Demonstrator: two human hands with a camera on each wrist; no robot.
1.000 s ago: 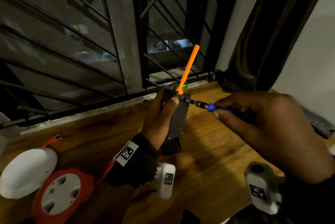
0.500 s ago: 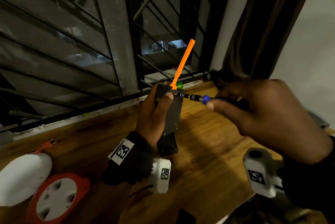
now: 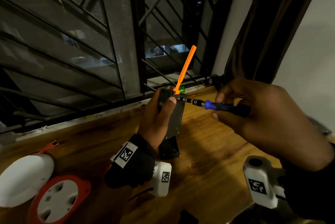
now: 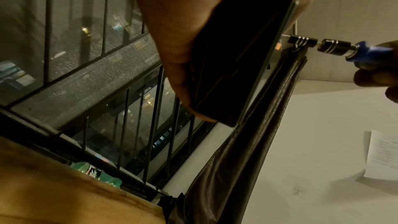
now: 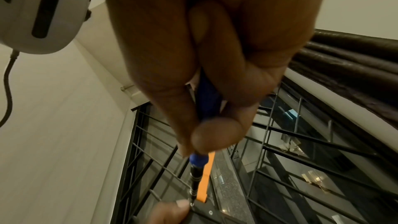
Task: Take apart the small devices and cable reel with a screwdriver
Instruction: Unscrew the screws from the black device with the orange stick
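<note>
My left hand (image 3: 159, 115) grips a small dark flat device (image 3: 175, 117) upright above the wooden table, thumb near its top edge. An orange antenna-like stick (image 3: 185, 69) rises from the device's top. My right hand (image 3: 253, 115) pinches a blue-handled screwdriver (image 3: 223, 106), its metal bit against the top right corner of the device (image 4: 241, 54). In the right wrist view the screwdriver (image 5: 199, 161) points down at the device beside the orange stick (image 5: 206, 176). An orange cable reel (image 3: 58, 198) with a white hub lies at the lower left.
A white rounded cover (image 3: 23, 178) lies next to the reel, with an orange plug (image 3: 49, 146) behind it. A black block (image 3: 168, 148) sits on the table (image 3: 208, 151) under the left hand. Window bars (image 3: 108, 42) and a dark curtain (image 3: 262, 33) stand behind.
Both hands with the device and screwdriver stay joined at the same corner; the right hand's fingers have shifted along the handle. The view has drifted slightly.
</note>
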